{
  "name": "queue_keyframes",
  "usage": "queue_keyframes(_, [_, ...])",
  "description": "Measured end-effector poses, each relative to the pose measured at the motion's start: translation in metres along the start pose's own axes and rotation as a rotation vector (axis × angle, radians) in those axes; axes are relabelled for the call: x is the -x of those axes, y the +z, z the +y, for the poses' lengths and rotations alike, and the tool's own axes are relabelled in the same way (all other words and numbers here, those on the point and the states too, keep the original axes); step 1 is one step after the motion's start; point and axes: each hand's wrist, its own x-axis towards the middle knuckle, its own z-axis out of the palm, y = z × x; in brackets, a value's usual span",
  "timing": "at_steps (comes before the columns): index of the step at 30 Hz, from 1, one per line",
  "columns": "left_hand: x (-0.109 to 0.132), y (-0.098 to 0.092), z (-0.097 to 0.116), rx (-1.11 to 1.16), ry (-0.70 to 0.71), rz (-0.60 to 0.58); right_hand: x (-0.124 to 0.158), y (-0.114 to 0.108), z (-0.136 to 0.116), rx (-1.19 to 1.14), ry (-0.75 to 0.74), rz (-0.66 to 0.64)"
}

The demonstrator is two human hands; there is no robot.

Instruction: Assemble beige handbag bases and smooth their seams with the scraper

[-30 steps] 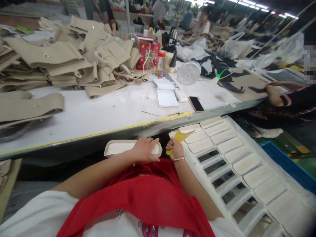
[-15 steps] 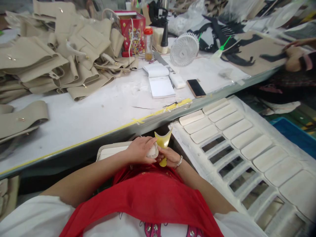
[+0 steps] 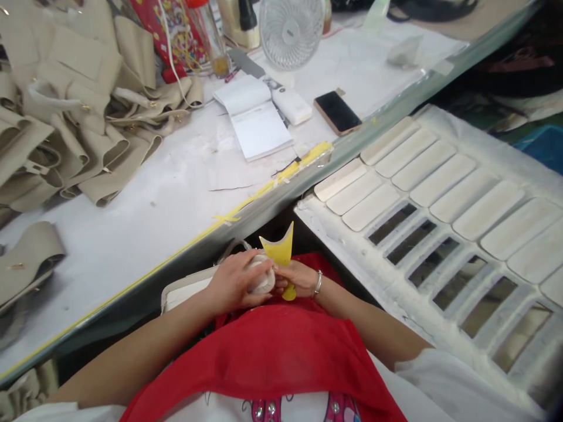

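My left hand (image 3: 235,281) is wrapped over the rounded end of a cream padded piece (image 3: 189,287), whose long part runs left beneath my forearm. Beside it, my right hand (image 3: 301,278), with a silver bracelet at the wrist, grips a yellow curved tool (image 3: 278,249). The tool's notched, two-pointed end sticks up above the hand and its lower tip shows below. Both hands meet close to the red apron, and the right fingertips touch or nearly touch the cream piece; the exact contact is hidden.
Beige leather pieces (image 3: 88,129) are heaped on the white table (image 3: 176,193) at left. Further along it lie an open notepad (image 3: 261,132), a phone (image 3: 338,112) and a white fan (image 3: 291,29). At right, a slotted rack (image 3: 396,305) bears several cream panels.
The camera view has tilted down and come closer, so the table items appear higher and further left. Both hands keep their holds on the cream piece and the yellow tool.
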Motion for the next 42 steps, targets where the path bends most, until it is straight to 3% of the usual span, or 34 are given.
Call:
queue_keyframes(5, [0.003, -0.003, -0.002, -0.011, 0.026, 0.035, -0.004, 0.005, 0.002, 0.06, -0.012, 0.045])
queue_keyframes(8, [0.0, -0.002, -0.001, -0.008, 0.037, 0.071, -0.002, 0.007, 0.002, 0.075, -0.083, 0.114])
queue_keyframes(11, [-0.006, -0.001, 0.001, -0.01, 0.064, 0.087, 0.004, 0.006, 0.004, 0.011, -0.15, 0.104])
queue_keyframes(15, [-0.008, -0.002, 0.003, -0.014, 0.064, 0.024, 0.009, 0.004, 0.002, 0.011, -0.085, 0.034])
queue_keyframes(19, [-0.003, -0.001, 0.001, 0.005, 0.06, 0.061, 0.009, 0.006, -0.002, 0.005, 0.03, 0.016])
queue_keyframes(22, [-0.001, 0.0, 0.001, 0.006, 0.051, 0.092, 0.01, 0.007, -0.003, 0.005, 0.032, 0.028])
queue_keyframes(24, [-0.002, 0.0, 0.003, -0.006, 0.033, 0.099, 0.013, 0.007, -0.006, -0.034, -0.076, 0.128])
queue_keyframes(27, [-0.005, -0.001, 0.007, -0.033, 0.003, 0.083, 0.018, 0.014, -0.02, -0.181, -0.407, 0.376])
queue_keyframes(30, [-0.008, -0.001, 0.008, -0.057, 0.003, 0.076, 0.018, 0.034, -0.038, -0.227, -0.648, 0.455])
queue_keyframes(35, [-0.008, 0.001, 0.008, -0.068, 0.007, 0.069, -0.002, 0.072, -0.044, -0.077, -0.749, 0.43])
queue_keyframes(42, [-0.004, 0.004, 0.002, 0.0, -0.001, 0.066, -0.018, 0.083, -0.038, -0.033, -0.789, 0.523])
